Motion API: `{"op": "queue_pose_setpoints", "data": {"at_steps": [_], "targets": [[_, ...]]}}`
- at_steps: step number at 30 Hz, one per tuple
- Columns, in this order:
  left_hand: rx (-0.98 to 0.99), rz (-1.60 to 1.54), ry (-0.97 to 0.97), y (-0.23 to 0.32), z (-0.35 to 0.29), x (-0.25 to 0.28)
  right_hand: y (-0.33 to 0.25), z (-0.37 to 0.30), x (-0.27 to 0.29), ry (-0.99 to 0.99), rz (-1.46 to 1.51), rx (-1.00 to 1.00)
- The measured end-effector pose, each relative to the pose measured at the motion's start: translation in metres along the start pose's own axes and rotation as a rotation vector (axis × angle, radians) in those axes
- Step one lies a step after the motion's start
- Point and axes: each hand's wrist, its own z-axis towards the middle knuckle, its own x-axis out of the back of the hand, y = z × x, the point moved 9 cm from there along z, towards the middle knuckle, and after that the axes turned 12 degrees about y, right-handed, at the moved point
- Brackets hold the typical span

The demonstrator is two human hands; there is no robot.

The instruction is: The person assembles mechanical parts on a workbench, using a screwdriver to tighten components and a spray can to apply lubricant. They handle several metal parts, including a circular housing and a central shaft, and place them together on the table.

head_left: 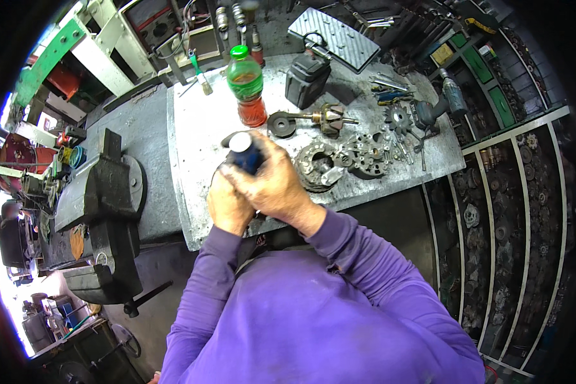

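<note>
Both my hands are closed together round a dark blue object with a round white top (241, 143), above the near left part of the metal-topped bench (195, 185). Its lower part is hidden by my fingers, and I cannot make out its kind. My left hand (228, 203) grips it from below and the left. Wrapped over it from the right is my right hand (276, 180). Just beyond stands a green-capped plastic bottle (245, 86) with red liquid low inside. To the right lie a rotor on its shaft (331, 120), a round metal housing (316, 165) and an end bracket (367, 155).
A large bench vise (96, 185) stands at left. Farther back on the bench are a black box-shaped case (307, 80), a brush (203, 82), a toothed fan wheel (397, 119) and a power tool (432, 112). Shelves of metal parts (502, 217) line the right.
</note>
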Motion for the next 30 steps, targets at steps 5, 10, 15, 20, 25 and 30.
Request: {"op": "queue_pose_setpoints", "data": {"at_steps": [5, 10, 15, 20, 25, 30], "targets": [[-0.009, 0.147, -0.273, -0.026, -0.016, -0.027, 0.001, -0.002, -0.005, -0.112, 0.043, 0.034], [-0.064, 0.041, -0.048, -0.041, -0.023, -0.027, 0.008, -0.003, -0.009, -0.188, 0.040, 0.124], [-0.164, 0.201, -0.169, -0.027, -0.020, -0.017, 0.008, 0.014, -0.007, -0.220, 0.093, 0.004], [-0.090, 0.134, -0.304, 0.007, -0.009, -0.015, -0.021, 0.028, 0.064, -0.214, 0.416, 0.004], [-0.142, 0.332, -0.061, 0.038, -0.002, -0.005, 0.020, -0.005, 0.199, -0.160, 0.351, -0.278], [-0.364, 0.676, -0.108, 0.053, 0.005, -0.030, 0.076, -0.081, 0.326, 0.069, -0.131, -0.267]]}}
